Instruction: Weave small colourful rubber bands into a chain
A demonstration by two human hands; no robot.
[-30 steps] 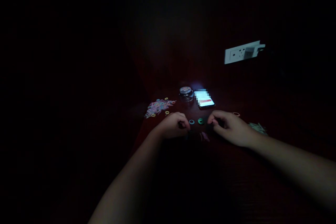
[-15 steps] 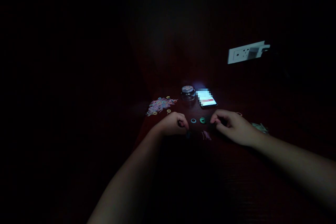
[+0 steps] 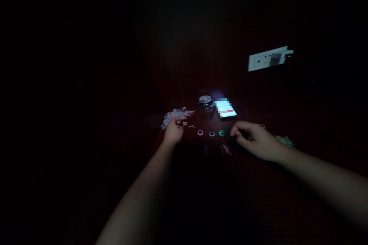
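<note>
My left hand (image 3: pixel 174 131) is at the near edge of a pile of small coloured elastic bands (image 3: pixel 172 115). Its fingers are curled in, and whatever they pinch is hidden. To the right, my right hand (image 3: pixel 254 138) rests on the table with fingers bent towards the thumb; any object in them is too small to make out. Between the hands lie a pink band (image 3: pixel 200 133), a blue band (image 3: pixel 212 134) and a green band (image 3: pixel 221 133) in a row. Nearer me are a dark bluish clump (image 3: pixel 206 149) and several pinkish-purple bands (image 3: pixel 226 150).
A lidded clear jar (image 3: pixel 206 104) stands behind the row, beside a lit phone (image 3: pixel 226 108). Pale bands (image 3: pixel 284 141) lie beyond my right wrist. On the wall is a socket panel (image 3: pixel 267 59) with a plug. Much of the scene is dark.
My left hand has moved left and away from me to the pile, uncovering the pink band and the dark clump. The right hand stays nearly still.
</note>
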